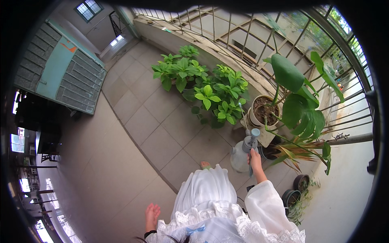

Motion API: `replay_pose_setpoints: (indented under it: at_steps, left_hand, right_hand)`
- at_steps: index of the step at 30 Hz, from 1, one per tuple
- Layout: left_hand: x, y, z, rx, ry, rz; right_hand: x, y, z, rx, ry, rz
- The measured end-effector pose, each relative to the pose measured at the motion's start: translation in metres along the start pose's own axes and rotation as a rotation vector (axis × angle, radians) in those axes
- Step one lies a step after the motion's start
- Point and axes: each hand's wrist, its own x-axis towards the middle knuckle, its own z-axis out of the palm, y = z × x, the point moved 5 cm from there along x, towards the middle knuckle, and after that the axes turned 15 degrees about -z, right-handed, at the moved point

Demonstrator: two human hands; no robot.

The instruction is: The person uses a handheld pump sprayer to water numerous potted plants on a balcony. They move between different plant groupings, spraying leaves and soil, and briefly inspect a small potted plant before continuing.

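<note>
My right hand (pixel 255 161) grips the handle of a translucent pump pressure sprayer (pixel 240 159) with a grey-blue top. The sprayer's thin wand (pixel 244 118) rises from beside the pump knob, its tip close to the leafy green plants (pixel 226 94) by the low wall. Away from my body on the left, my left hand (pixel 152 214) is empty with its fingers partly curled and apart. Just beyond the sprayer stands a white pot (pixel 263 114) of soil, which holds a monstera (pixel 288 74) with large leaves.
A ledge with a metal railing (pixel 231 29) runs behind the plants. Spiky reddish-green leaves (pixel 293 155) spread right of the sprayer, and two small dark pots (pixel 291 197) stand near the white wall. A green metal door (pixel 60 66) stands at the left. Tiles (pixel 146 121) cover the floor.
</note>
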Motion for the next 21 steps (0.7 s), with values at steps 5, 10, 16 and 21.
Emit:
replay_pose_setpoints:
  at_steps: [5,10,16,21]
  left_hand:
    - [0.004,-0.021,-0.014,-0.047,0.024,-0.007]
    - [0.015,-0.044,-0.029,-0.091,0.030,-0.072]
    - [0.020,-0.041,-0.031,-0.114,0.022,-0.099]
    - [0.020,-0.009,-0.022,-0.107,0.038,-0.096]
  right_hand:
    - [0.016,-0.018,0.023,0.021,-0.023,-0.028]
    - [0.029,-0.028,0.045,-0.018,-0.109,-0.064]
    - [0.029,-0.032,0.069,-0.098,-0.193,-0.056]
    - [0.014,-0.036,0.079,-0.074,-0.190,-0.070]
